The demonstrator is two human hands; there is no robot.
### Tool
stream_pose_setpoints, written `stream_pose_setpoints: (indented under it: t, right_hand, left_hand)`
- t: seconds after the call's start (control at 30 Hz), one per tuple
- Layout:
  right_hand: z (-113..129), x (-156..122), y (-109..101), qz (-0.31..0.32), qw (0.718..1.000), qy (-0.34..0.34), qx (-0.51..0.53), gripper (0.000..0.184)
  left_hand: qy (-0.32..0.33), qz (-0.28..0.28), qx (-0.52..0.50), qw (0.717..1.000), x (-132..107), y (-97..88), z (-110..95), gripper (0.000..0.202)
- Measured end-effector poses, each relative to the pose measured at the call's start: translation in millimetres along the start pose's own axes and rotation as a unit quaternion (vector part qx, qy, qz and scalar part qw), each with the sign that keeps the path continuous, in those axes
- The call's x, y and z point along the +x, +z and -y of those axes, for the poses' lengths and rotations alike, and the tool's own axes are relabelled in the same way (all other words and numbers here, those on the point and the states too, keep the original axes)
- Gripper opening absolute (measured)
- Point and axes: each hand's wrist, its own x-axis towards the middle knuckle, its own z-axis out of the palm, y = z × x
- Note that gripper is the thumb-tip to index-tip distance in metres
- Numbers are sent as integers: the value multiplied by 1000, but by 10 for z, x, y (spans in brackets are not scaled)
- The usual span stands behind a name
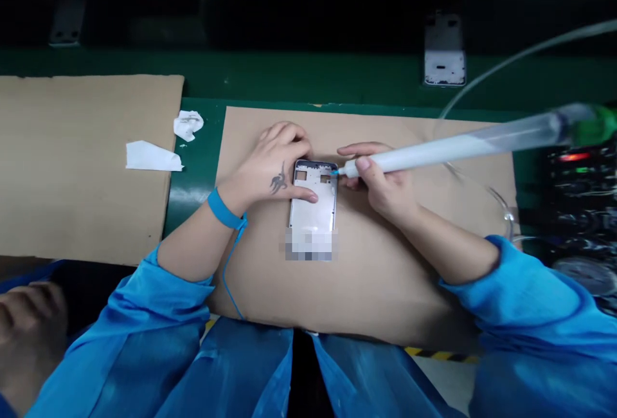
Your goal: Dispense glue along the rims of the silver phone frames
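Note:
A silver phone frame (313, 212) with square cut-outs near its top lies on a sheet of brown cardboard (376, 276). My left hand (279, 164) grips its upper left side, the thumb lying across the flat face and the other fingers curled round the top edge. In my right hand (385, 180) is a glue syringe (443, 148), a long barrel filled with white material. Its blue tip (334, 173) is at the upper right corner of the frame; whether it touches cannot be told. A blue wrist strap (224, 210) with a cord circles my left wrist.
Another phone frame (444, 51) lies at the back right and a darker one (67, 22) at the back left. Paper scraps (153, 156) lie by the left cardboard (87, 167). A clear hose (511, 61) arcs at right near a gauge (585, 275). Another person's hand (31, 321) shows lower left.

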Motion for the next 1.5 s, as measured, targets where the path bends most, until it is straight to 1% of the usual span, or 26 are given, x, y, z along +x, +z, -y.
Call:
stream_pose_setpoints:
  t: [0.07,0.13,0.27,0.37,0.53,0.67,0.83,0.93,1.07,1.33,1.5]
  right_hand:
    - [44,-3,-8,43,999,3,-5,46]
    - [74,0,-21,61,998,2,-27,46]
    - [97,12,-10,37,998,-15,-56,42]
    - [77,10,26,20,998,-5,-63,47]
    - [18,-4,28,-10,996,16,-90,46]
    - [53,1,3,7,994,9,-106,47]
    - [133,20,9,26,990,-2,-136,44]
    - [139,25,16,34,991,3,-131,43]
    - [132,26,32,29,991,4,-128,43]
    - [130,23,44,28,991,1,-130,38]
    - [122,24,28,31,990,-6,-140,37]
  left_hand:
    - [7,1,-26,1000,15,37,-16,60]
    - [9,-1,-40,999,26,70,-11,53]
    - [-8,-3,-41,999,31,136,-21,50]
    - [-24,-12,-42,999,37,171,-63,43]
    - [-35,-4,-66,997,65,149,-92,48]
    - [-23,-15,-82,996,82,132,-75,47]
    - [-10,-14,-47,999,85,143,-76,51]
    - [-13,-6,-37,999,81,136,-83,48]
    - [-16,-4,-43,999,75,124,-90,47]
    - [-14,-11,-55,998,76,135,-97,52]
    - [-29,4,-52,998,75,105,-124,46]
